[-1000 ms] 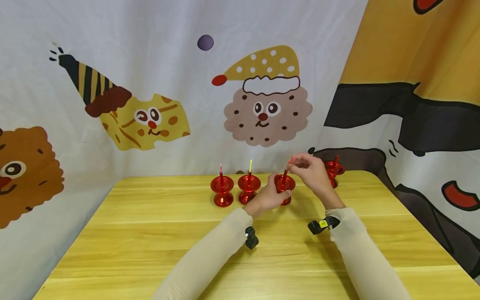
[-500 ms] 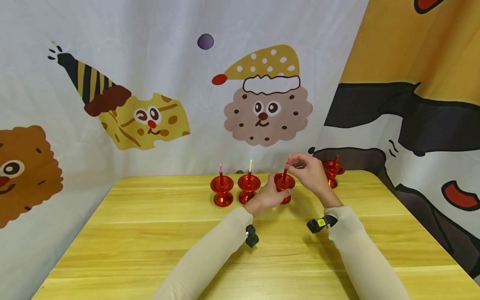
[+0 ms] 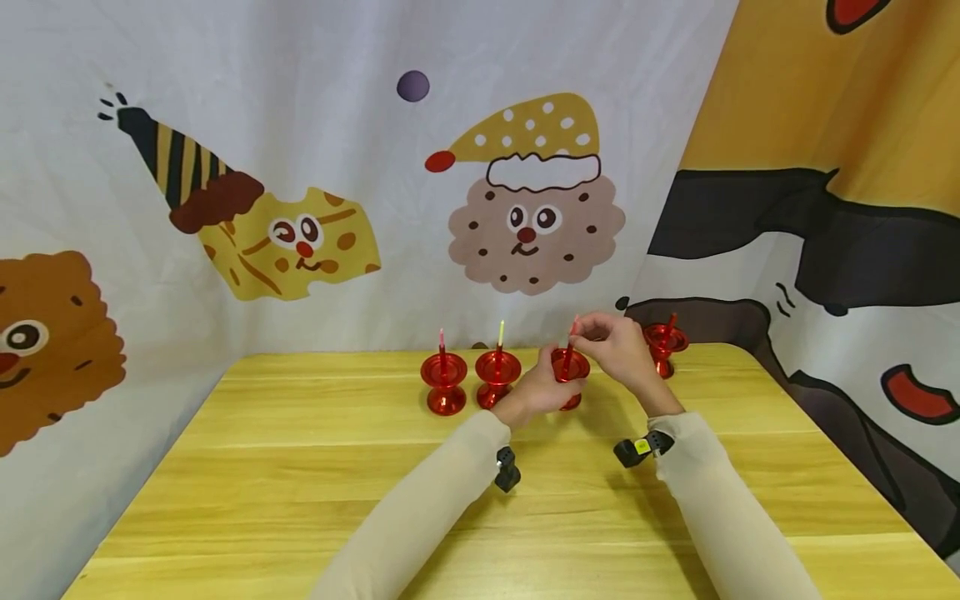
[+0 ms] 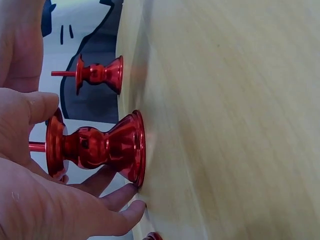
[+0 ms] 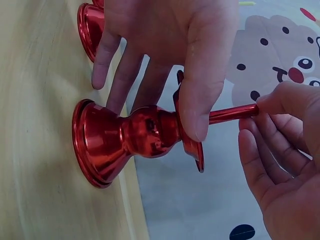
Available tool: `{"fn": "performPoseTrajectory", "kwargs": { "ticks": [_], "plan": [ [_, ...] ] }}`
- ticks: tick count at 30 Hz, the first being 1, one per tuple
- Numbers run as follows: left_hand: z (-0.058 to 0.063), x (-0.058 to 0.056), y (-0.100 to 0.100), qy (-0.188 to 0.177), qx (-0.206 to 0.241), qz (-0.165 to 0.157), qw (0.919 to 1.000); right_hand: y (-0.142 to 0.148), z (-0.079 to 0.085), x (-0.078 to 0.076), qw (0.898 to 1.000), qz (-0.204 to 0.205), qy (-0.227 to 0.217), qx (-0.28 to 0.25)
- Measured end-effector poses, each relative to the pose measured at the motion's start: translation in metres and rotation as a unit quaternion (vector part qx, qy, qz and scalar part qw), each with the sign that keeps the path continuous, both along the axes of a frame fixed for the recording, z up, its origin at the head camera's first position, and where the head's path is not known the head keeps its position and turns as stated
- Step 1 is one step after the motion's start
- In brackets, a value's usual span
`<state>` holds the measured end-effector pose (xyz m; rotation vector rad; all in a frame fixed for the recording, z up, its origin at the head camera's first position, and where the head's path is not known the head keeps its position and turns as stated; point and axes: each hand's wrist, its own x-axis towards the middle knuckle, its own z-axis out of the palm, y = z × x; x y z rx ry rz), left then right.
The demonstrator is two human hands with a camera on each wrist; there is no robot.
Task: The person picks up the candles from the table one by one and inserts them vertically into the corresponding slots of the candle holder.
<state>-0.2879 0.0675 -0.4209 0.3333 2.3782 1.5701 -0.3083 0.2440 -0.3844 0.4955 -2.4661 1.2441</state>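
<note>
My left hand (image 3: 538,390) grips a shiny red candle holder (image 5: 150,131) around its dish, thumb over the rim in the right wrist view. The holder stands upright on the table. A thin red tube (image 5: 232,114) rises from its dish. At the tube's tip, my right hand (image 3: 618,346) pinches a slim pinkish-red candle (image 3: 575,323) between thumb and fingers. The fingers hide the candle's lower end, so I cannot tell how deep it sits in the tube.
To the left stand two matching holders, one with a pink candle (image 3: 442,337), the other with a yellow candle (image 3: 501,333). Another red holder (image 3: 665,337) is behind my right hand, near the back edge. A cartoon-printed curtain (image 3: 405,250) hangs behind the wooden table (image 3: 300,483).
My right hand has shifted slightly left and brought the candle from beside the tube to over its tip. The left hand still holds the same candle holder.
</note>
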Motion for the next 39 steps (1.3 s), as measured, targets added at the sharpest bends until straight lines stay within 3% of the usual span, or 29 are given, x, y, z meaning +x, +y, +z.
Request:
{"fn": "performPoseTrajectory", "kwargs": {
  "ticks": [11,18,26,33,39],
  "plan": [
    [-0.001,0.0,-0.006,0.003,-0.014,-0.009,0.9998,0.015,-0.003,0.013,1.0,0.008,-0.025,-0.014],
    [0.0,0.002,-0.015,0.006,-0.008,-0.01,0.9999,0.035,-0.006,0.022,0.999,-0.015,-0.027,0.008],
    [-0.002,0.001,-0.021,0.011,-0.023,0.001,0.9997,0.061,-0.007,0.03,0.999,-0.043,-0.019,-0.016],
    [-0.002,0.001,-0.027,0.007,-0.019,0.001,0.9998,0.083,-0.009,0.031,0.994,-0.101,-0.023,-0.021],
    [-0.001,0.001,-0.033,0.003,-0.008,-0.001,1.0,0.099,-0.01,0.029,0.983,-0.175,-0.018,-0.047]
  ]
}}
